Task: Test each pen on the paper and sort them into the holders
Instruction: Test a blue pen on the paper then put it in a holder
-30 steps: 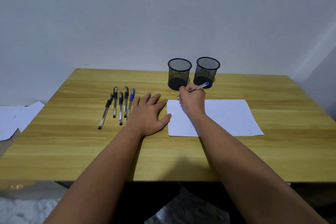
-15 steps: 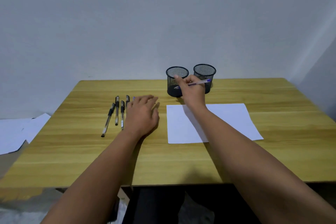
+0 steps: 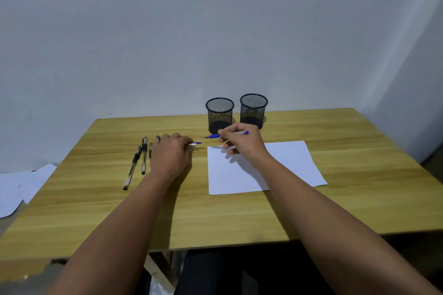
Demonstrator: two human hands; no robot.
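Note:
My right hand [image 3: 242, 145] pinches a blue pen [image 3: 213, 136] just above the far left corner of the white paper [image 3: 290, 165], its tip pointing left. My left hand [image 3: 171, 154] hovers low over the table to the paper's left. From its curled fingers sticks out a small clear piece with a blue end [image 3: 196, 143], seemingly a pen cap, a short gap from the pen's tip. Several black pens [image 3: 143, 155] lie in a row to the left of that hand, partly hidden by it. Two black mesh holders [image 3: 219, 112] [image 3: 253, 108] stand behind my hands.
The wooden table [image 3: 239, 218] stands against a pale wall. Loose white sheets [image 3: 21, 184] lie off its left edge, lower down. A wall corner rises at the right.
My right hand lifted the blue pen off the paper, rose toward the holders, then came back down with the tip turned left. My left hand left the table and curled its fingers.

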